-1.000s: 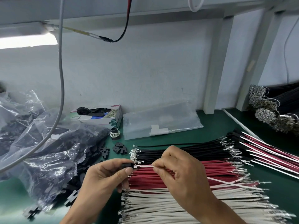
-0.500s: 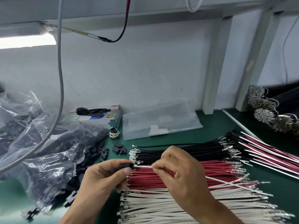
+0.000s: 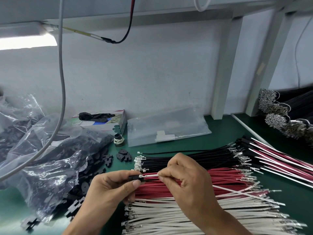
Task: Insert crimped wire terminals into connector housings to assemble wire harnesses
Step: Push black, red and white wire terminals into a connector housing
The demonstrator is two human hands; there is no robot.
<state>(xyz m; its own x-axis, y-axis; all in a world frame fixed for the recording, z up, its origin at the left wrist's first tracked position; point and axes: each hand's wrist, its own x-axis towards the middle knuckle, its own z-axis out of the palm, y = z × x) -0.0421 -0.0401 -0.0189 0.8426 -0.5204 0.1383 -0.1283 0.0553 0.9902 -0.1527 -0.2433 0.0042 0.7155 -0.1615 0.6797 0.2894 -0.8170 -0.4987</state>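
Our left hand (image 3: 110,185) pinches a black housing (image 3: 135,177); our right hand (image 3: 184,180) pinches a white wire (image 3: 150,175), terminal at its mouth. Finished harnesses (image 3: 279,160) lie far right on the table (image 3: 228,129); many loose wires (image 3: 186,216) remain.

On the surface (image 3: 225,131), the bag of housings (image 3: 50,158) lies at nine o'clock, wire rows (image 3: 186,209) at five, box (image 3: 101,122) behind.
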